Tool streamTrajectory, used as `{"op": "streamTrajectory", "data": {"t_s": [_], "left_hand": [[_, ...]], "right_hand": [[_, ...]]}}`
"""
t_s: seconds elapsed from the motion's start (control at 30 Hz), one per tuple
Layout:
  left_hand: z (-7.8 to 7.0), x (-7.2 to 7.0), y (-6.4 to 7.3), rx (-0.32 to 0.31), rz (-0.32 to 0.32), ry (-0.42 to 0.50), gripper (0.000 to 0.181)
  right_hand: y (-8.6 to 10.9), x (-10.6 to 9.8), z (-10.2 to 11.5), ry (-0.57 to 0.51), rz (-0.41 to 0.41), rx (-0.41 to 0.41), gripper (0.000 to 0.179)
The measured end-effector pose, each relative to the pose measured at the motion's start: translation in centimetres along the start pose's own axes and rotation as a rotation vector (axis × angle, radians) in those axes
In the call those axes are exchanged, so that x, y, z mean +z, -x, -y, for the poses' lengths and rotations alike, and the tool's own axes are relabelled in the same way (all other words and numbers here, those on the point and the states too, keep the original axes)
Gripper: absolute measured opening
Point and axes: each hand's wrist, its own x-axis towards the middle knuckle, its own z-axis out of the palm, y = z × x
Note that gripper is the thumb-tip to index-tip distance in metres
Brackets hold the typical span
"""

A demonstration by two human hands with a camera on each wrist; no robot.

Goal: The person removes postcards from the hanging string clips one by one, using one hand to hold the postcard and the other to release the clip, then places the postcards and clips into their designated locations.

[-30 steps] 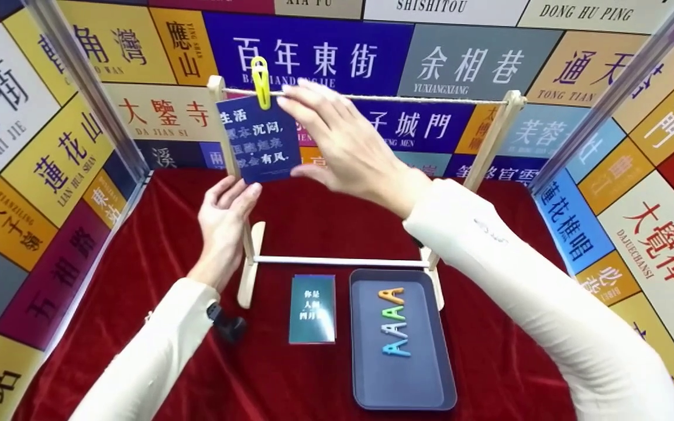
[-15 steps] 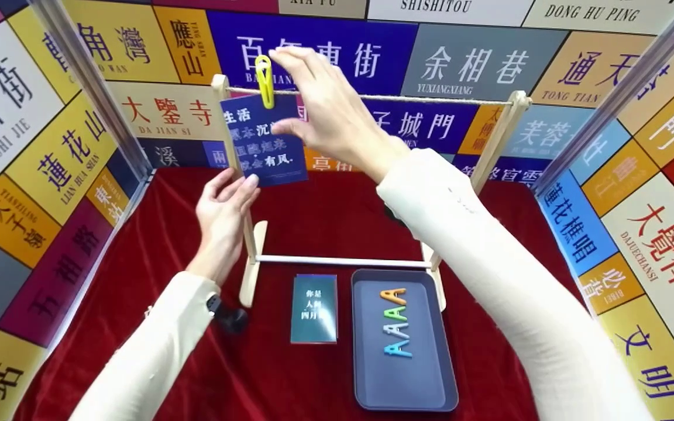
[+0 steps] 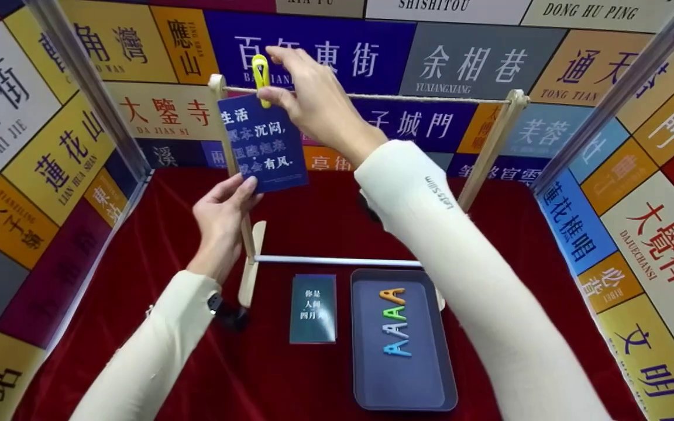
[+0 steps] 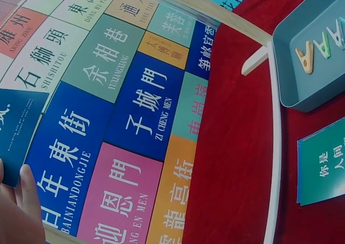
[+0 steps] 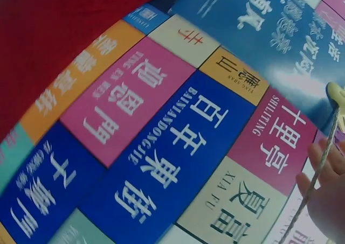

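Note:
In the head view a dark blue card (image 3: 272, 143) with white writing hangs near the left end of a cord (image 3: 430, 99), under a yellow clothespin (image 3: 261, 70). My left hand (image 3: 223, 219) pinches the card's lower left corner between thumb and fingers. At the clothespin is my right hand (image 3: 325, 105), thumb across its lower part and index fingertip beside its top. The right wrist view shows the fingers (image 5: 323, 163) close to the cord, below the yellow clothespin (image 5: 336, 93). The left wrist view holds only part of the card (image 4: 19, 128) and of the left hand.
The cord runs between the posts of a wooden frame (image 3: 492, 149) with a white lower bar (image 3: 337, 261). On the red cloth (image 3: 278, 374) lie a green card stack (image 3: 313, 327) and a grey-blue tray (image 3: 404, 383) with several coloured clothespins (image 3: 394, 313). Printed panels surround the space.
My right hand has left the card's right edge, moved up and left, and closed its thumb onto the yellow clothespin. The card hangs slightly lower. My left hand still holds its corner.

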Motion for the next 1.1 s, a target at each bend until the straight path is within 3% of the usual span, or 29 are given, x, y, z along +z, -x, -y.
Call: {"op": "streamTrajectory", "data": {"t_s": [0.27, 0.57, 0.67, 0.83, 1.1], "left_hand": [[-0.1, -0.1, -0.1, -0.026, -0.029, 0.017, 0.041], [-0.1, 0.1, 0.0, -0.039, -0.036, 0.001, 0.041], [-0.1, 0.1, 0.0, -0.041, -0.041, -0.001, 0.04], [-0.2, 0.2, -0.1, -0.023, -0.037, 0.008, 0.04], [-0.2, 0.0, 0.2, -0.007, -0.043, -0.003, 0.039]], "right_hand": [[-0.6, 0.4, 1.3, -0.044, -0.027, 0.096, 0.059], [-0.9, 0.4, 2.1, -0.158, -0.068, 0.222, 0.049], [-1.1, 0.3, 2.4, -0.24, -0.087, 0.251, 0.041], [-1.3, 0.2, 2.6, -0.367, -0.134, 0.271, 0.033], [-1.0, 0.6, 2.2, -0.382, -0.234, 0.211, 0.022]]}}
